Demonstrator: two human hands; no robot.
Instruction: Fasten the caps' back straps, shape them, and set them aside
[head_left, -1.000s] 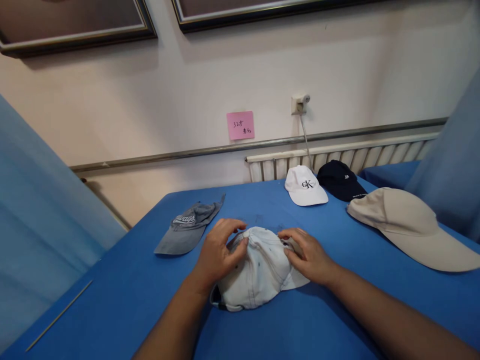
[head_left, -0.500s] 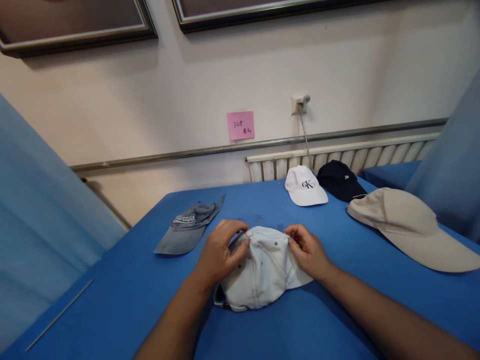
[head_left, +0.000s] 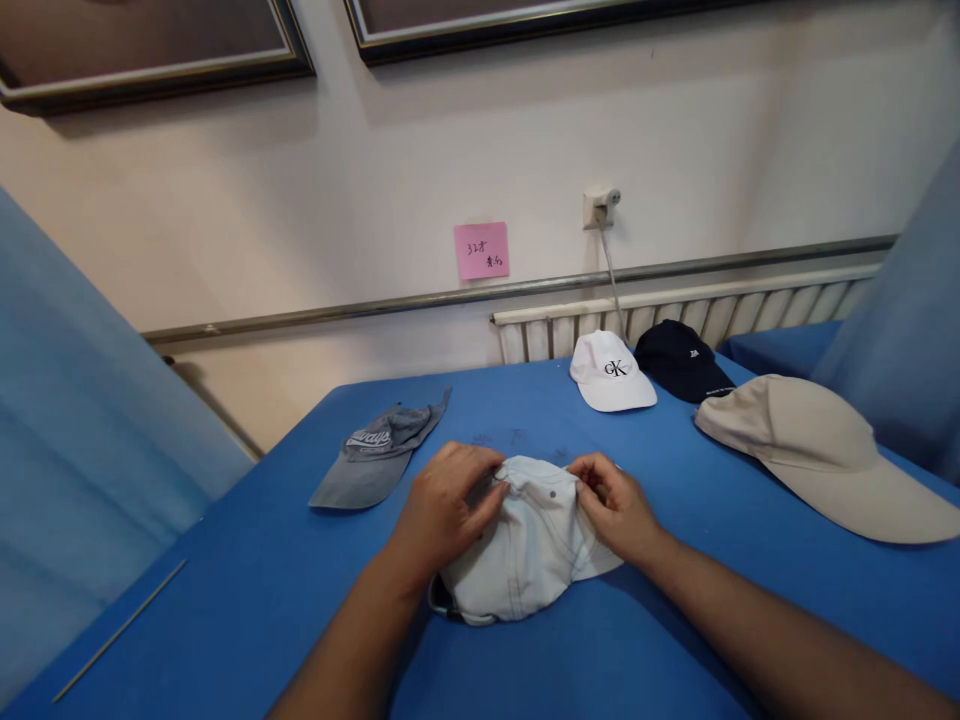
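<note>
A pale blue-white cap [head_left: 525, 550] lies crown-up on the blue table [head_left: 247, 590] right in front of me. My left hand [head_left: 444, 510] grips its left side, fingers curled and pinching the fabric near the top button. At the cap's right rear, my right hand [head_left: 616, 503] pinches the cloth with bent fingers. Both hands press the crown inward between them.
A flattened grey cap [head_left: 375, 452] lies to the left. A white cap with a black logo [head_left: 609, 372], a dark navy cap [head_left: 681, 360] and a large beige cap [head_left: 814, 450] sit at the back right. A radiator [head_left: 675, 318] and wall stand behind the table.
My hands have drawn closer together on the cap, squeezing the crown narrower. The right hand shifted from lying on the cloth to pinching it.
</note>
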